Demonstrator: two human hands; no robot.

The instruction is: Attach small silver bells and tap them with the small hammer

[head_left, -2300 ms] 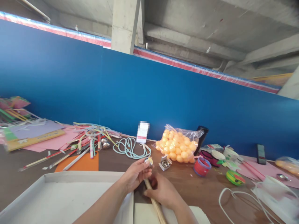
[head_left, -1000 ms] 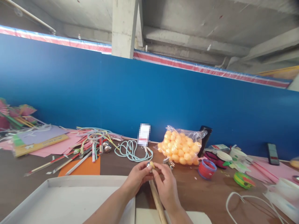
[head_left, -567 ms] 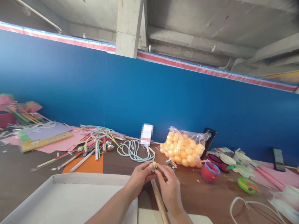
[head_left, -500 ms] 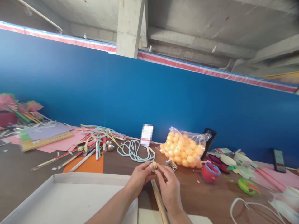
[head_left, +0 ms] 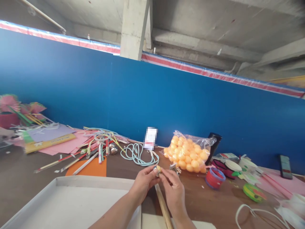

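My left hand (head_left: 142,183) and my right hand (head_left: 174,190) meet low in the middle of the view, fingertips pinched together on a small shiny bell (head_left: 157,170) with a yellowish bit on it. A wooden stick (head_left: 163,207) runs from under the bell down between my wrists. Both hands are closed around these parts. A small open box of metal bits (head_left: 175,169) lies just beyond my right fingers. A bag of orange balls (head_left: 187,154) sits behind that.
A white shallow tray (head_left: 71,181) lies at the front left. Coloured straws, sticks and paper sheets (head_left: 95,149) litter the left. A pale blue cord (head_left: 136,154), a red tape roll (head_left: 214,178), a dark cup (head_left: 213,145), a phone (head_left: 285,162) and white cord (head_left: 257,213) lie around. A blue wall backs the table.
My right hand has come up from the stick to join the left at the bell. The view has drifted slightly; the hands have stayed pinched together over the last second.
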